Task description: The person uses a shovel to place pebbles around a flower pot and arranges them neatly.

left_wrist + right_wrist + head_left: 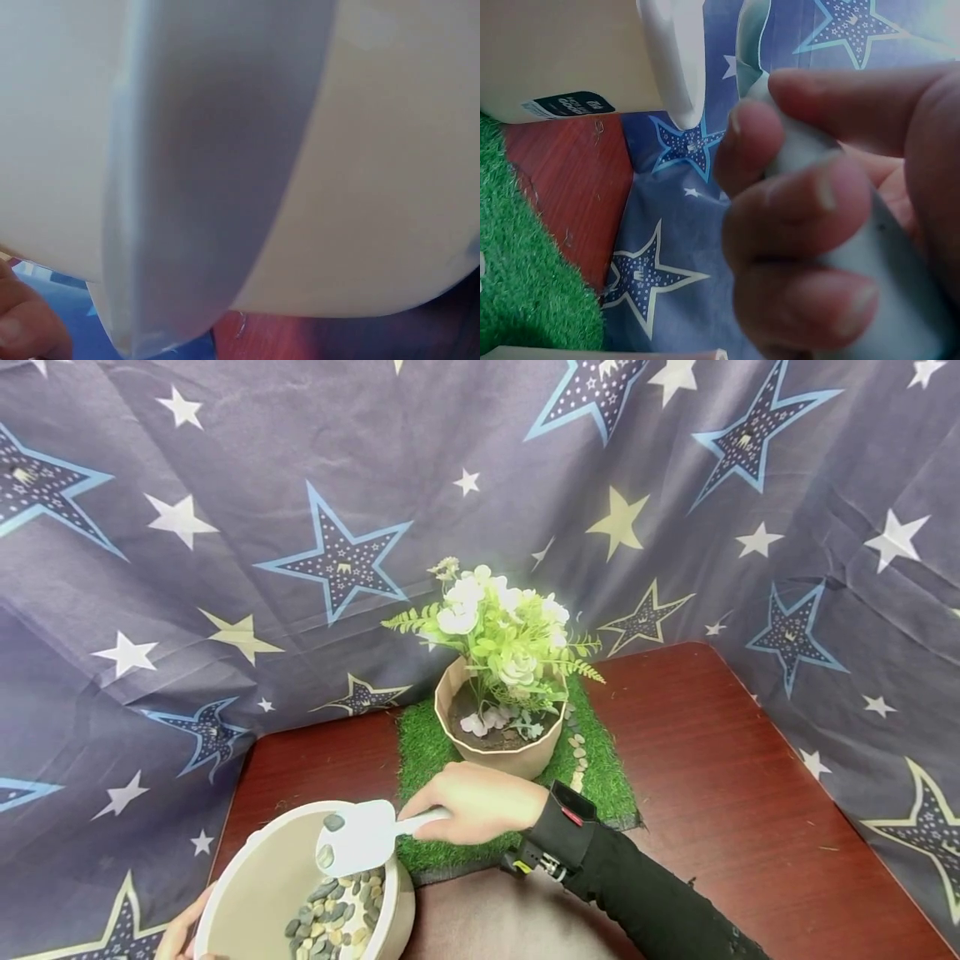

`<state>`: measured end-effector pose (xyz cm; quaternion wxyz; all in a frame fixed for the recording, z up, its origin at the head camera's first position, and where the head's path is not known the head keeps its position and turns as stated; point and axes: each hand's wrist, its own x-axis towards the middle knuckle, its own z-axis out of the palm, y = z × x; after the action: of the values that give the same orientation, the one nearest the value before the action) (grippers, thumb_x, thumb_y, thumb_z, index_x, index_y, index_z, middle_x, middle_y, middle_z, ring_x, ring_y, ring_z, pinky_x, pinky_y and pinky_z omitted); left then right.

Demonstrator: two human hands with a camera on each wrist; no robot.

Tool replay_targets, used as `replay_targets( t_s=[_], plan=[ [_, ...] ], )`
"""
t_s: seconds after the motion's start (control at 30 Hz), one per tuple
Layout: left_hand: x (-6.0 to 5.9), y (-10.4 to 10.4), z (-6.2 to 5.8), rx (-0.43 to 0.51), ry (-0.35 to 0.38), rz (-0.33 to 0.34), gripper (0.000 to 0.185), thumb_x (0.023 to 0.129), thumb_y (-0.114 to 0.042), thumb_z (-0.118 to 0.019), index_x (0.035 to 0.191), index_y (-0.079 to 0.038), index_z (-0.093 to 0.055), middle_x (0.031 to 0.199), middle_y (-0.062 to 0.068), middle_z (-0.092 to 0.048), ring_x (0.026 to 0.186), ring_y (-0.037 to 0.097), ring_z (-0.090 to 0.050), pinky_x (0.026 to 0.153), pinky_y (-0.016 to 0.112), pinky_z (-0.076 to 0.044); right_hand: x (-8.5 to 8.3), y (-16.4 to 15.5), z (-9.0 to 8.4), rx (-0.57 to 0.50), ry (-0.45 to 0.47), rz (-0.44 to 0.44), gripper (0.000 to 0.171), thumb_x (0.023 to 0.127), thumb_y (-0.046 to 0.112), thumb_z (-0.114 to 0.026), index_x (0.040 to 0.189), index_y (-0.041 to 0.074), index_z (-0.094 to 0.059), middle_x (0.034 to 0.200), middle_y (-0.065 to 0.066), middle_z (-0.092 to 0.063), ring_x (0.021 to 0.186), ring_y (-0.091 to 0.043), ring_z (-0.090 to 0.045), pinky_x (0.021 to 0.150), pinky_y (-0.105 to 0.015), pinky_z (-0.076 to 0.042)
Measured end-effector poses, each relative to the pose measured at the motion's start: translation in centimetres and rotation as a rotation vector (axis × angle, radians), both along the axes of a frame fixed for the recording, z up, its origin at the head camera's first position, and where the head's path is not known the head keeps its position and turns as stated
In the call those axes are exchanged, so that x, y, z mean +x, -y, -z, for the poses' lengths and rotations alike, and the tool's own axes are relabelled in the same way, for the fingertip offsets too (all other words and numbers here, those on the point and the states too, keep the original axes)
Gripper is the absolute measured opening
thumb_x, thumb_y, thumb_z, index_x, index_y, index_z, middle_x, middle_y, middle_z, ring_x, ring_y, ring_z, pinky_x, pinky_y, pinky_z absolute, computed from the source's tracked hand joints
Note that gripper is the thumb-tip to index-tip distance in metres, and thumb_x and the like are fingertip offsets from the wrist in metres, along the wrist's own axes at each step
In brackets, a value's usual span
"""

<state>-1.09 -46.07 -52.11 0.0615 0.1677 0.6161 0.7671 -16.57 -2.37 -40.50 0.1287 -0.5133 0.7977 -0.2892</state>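
The right hand [472, 802] has its grip closed tight around the handle of a small white plastic scoop [360, 837]. In the right wrist view the fingers [795, 202] curl all the way round the handle. The scoop sits over the round cream plastic bowl [255, 877], and it looks like a pebble or two lie on its flat part. It is held nearly level, likely so the stones do not roll off.

The bowl holds a pile of small grey and tan pebbles [333, 918]. It is tipped up toward the scoop, so the pebbles have slid to the low side where they are easy to reach. The left hand [180, 935] holds the bowl at its near left edge. Only a bit of that hand shows, so I cannot tell how tightly its grip closes on the rim.

The right arm, in a black sleeve [660, 902] with a black wrist strap [562, 831], reaches across from the right, over the dark red wooden tabletop [720, 793]. Just behind the hand is a square green grass mat [427, 752]. On it stands a tan ribbed pot [517, 760] with white flowers and green leaves [495, 627]. A line of pebbles lies on the mat beside the pot. A dark blue star cloth [225, 527] hangs behind.
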Motion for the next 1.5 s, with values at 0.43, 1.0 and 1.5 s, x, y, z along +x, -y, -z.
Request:
replay_targets(
  t_s=[0.43,1.0,1.5],
  plan=[
    [0.0,-3.1,-0.8,-0.315,0.086,-0.597,0.094,0.075,0.029,-0.038,0.154,-0.02,-0.05,0.114,-0.023,-0.072,0.088,-0.004,-0.071,0.061,0.018,-0.059,1.4,-2.0,0.9,-0.048,-0.042,0.036,0.02,0.101,0.026,-0.065,0.117,0.028,-0.076,0.089,0.02,-0.066,0.069,0.007,-0.048,0.069,-0.009,-0.036],
    [-5.5,-4.4,-2.5,-0.37,0.17,-1.073,0.071,0.074,0.018,-0.044,0.139,-0.004,-0.065,0.079,-0.021,-0.076,0.06,-0.001,-0.071,0.046,0.016,-0.052,0.8,-5.1,2.2,-0.035,-0.011,0.238,0.026,0.101,0.024,-0.066,0.125,0.022,-0.075,0.099,0.01,-0.075,0.069,0.002,-0.054,0.075,-0.02,-0.049],
    [-8.8,-4.3,-1.8,-0.629,0.068,-1.205,0.066,0.075,0.01,-0.052,0.137,-0.007,-0.068,0.055,-0.027,-0.058,0.051,-0.008,-0.054,0.05,0.008,-0.044,5.1,-1.9,14.1,-0.082,0.071,0.571,0.03,0.097,0.024,-0.068,0.125,0.016,-0.075,0.107,0.001,-0.078,0.084,-0.006,-0.066,0.073,-0.026,-0.053]
  ],
)
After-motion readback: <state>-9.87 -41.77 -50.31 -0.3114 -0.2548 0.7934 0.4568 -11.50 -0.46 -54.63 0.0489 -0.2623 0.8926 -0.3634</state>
